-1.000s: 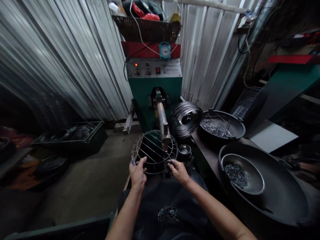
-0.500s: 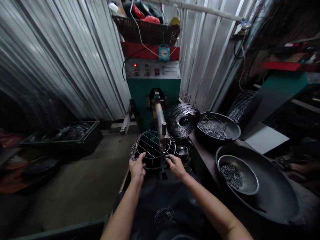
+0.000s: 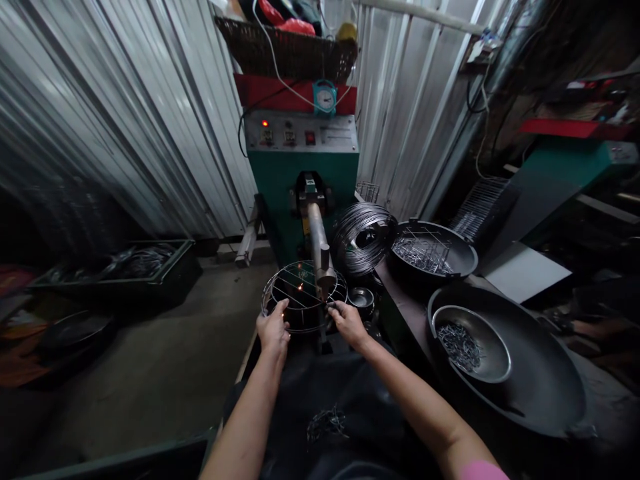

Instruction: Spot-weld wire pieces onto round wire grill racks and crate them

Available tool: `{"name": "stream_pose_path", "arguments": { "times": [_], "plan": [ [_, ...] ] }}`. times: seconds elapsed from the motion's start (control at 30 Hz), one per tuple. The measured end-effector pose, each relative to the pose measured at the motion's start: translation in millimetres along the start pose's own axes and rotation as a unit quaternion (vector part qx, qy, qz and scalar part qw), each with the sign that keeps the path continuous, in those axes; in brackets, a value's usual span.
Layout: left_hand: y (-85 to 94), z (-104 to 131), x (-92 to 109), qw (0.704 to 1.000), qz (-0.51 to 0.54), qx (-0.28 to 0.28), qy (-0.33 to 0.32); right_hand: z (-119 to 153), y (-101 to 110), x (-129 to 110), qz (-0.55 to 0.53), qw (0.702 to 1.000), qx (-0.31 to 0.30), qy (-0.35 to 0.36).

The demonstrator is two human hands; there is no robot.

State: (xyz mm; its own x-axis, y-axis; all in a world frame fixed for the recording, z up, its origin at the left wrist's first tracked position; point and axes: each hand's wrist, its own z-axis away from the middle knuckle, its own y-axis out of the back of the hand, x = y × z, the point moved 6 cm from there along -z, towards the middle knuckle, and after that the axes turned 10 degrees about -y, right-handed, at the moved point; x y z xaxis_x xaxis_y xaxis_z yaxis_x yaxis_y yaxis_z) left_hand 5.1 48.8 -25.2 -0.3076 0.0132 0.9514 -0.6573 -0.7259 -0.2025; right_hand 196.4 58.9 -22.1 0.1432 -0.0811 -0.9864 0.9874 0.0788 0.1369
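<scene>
A round wire rack (image 3: pixel 287 280) lies under the arm of a green welding machine (image 3: pixel 305 170). My left hand (image 3: pixel 273 328) grips the rack's near left rim, thumb on top. My right hand (image 3: pixel 347 322) is pinched at the near right rim, just beside the electrode tip (image 3: pixel 325 285); a small piece between its fingers is too small to make out. Orange sparks show over the rack and near my left hand. Small bent wires (image 3: pixel 326 424) lie on the dark cloth over my lap.
Right of the machine are a wire coil (image 3: pixel 364 237), a dark pan (image 3: pixel 467 260) of wire pieces, and a larger pan (image 3: pixel 545 360) holding a metal bowl (image 3: pixel 500 357). A green bin (image 3: pixel 165 277) stands left. A person's hand (image 3: pixel 595 328) shows at far right.
Sparks have appeared over the rack. The electrode tip now sits at the near rim by my right hand. Both hands keep their hold, and the view has shifted slightly.
</scene>
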Motion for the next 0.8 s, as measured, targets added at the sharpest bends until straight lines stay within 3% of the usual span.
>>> {"name": "stream_pose_path", "arguments": {
  "times": [0.13, 0.23, 0.3, 0.4, 0.53, 0.67, 0.8],
  "plan": [
    [2.3, 9, -1, 1.0, -0.007, 0.015, 0.027, -2, 3, -8, -0.009, 1.0, 0.006, 0.003],
    [8.8, 13, -7, 0.998, -0.022, 0.01, 0.056, 13, 27, -8, -0.028, 0.998, 0.051, 0.019],
    [14.0, 9, -10, 0.996, -0.024, -0.014, 0.085, 32, 51, 9, -0.018, 0.997, 0.073, -0.01],
    [19.4, -12, -11, 0.985, -0.034, -0.079, 0.147, 69, 85, 59, 0.062, 0.992, 0.055, -0.096],
    [16.4, -46, -7, 0.962, -0.079, -0.169, 0.199, 107, 109, 122, 0.164, 0.971, 0.055, -0.165],
    [9.0, -52, -11, 0.948, -0.091, -0.206, 0.224, 110, 112, 136, 0.184, 0.96, 0.111, -0.177],
    [10.5, -44, -16, 0.953, -0.094, -0.177, 0.229, 106, 106, 138, 0.139, 0.964, 0.079, -0.212]
  ]
}}
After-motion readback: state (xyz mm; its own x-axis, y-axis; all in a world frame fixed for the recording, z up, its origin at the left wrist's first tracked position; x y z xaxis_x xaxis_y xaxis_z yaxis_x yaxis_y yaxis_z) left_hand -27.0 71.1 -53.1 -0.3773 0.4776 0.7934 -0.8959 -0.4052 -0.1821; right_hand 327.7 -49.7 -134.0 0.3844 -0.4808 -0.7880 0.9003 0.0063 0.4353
